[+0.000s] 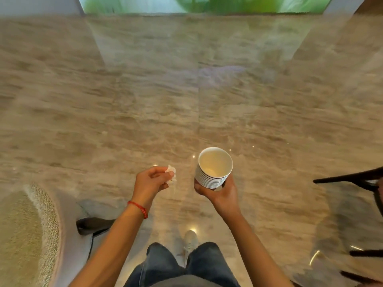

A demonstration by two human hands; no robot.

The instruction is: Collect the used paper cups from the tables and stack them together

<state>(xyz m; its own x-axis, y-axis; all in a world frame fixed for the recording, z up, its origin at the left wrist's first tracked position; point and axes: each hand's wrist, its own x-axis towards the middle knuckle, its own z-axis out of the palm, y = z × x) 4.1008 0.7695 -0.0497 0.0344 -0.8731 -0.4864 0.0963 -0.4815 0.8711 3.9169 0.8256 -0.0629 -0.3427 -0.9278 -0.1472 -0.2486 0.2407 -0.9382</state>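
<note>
My right hand (220, 193) grips a stack of several white paper cups (213, 168) from below, held upright in front of me over the floor. The top cup looks empty, with a pale stain at its bottom. To the left of the stack, my left hand (150, 181) pinches a small crumpled white tissue (171, 175) between its fingertips. A red string bracelet circles the left wrist. The two hands are apart, about a cup's width between tissue and stack.
I stand on a glossy beige marble floor (186, 100). A textured beige seat (27, 228) with a dark leg is at the lower left. Black chair parts (352, 179) jut in at the right. A green panel (207, 4) lines the far edge.
</note>
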